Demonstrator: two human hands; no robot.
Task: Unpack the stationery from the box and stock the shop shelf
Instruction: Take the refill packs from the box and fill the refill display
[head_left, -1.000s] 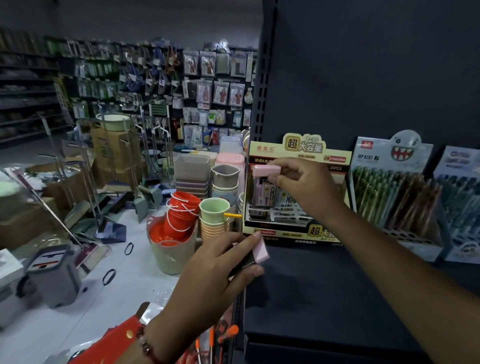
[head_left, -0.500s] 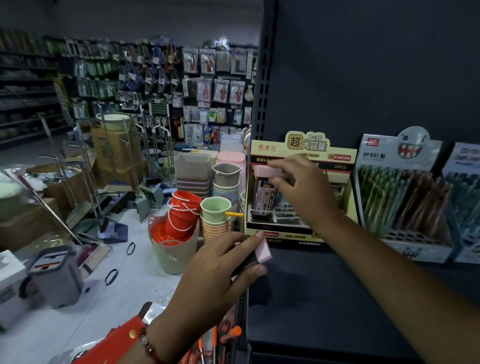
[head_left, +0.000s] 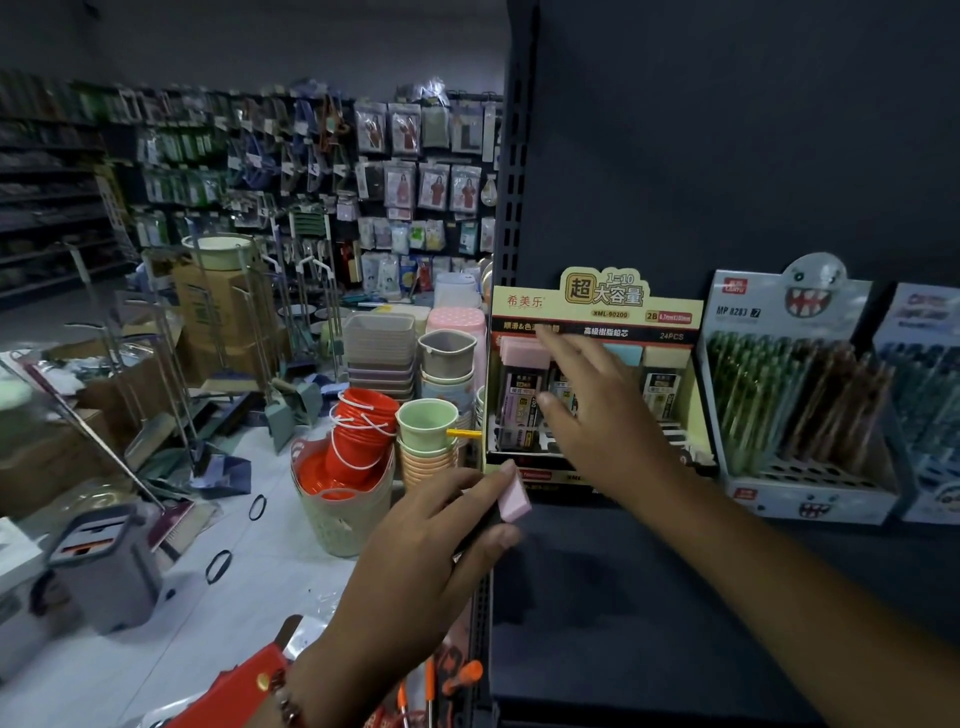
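Observation:
A yellow display box of pencil-lead cases (head_left: 670, 312) stands on the dark shop shelf (head_left: 649, 597). A pink-capped lead case (head_left: 522, 384) sits upright in its left slot. My right hand (head_left: 597, 410) hovers just in front of that box with fingers spread and nothing in them. My left hand (head_left: 426, 551) is lower, at the shelf's left edge, shut on another pink-capped lead case (head_left: 511, 496) whose dark body is mostly hidden by my fingers.
Two pen display boxes (head_left: 795, 395) stand to the right on the same shelf. Left of the shelf upright (head_left: 511, 208), a basket of red buckets (head_left: 343, 467), stacked cups (head_left: 426, 441), bins and cartons crowd the white floor. A grey mop bucket (head_left: 98, 561) is at lower left.
My right hand has let go of the pink-capped case, now standing in the box's left slot, and has opened and drawn back slightly. My left hand still holds its case.

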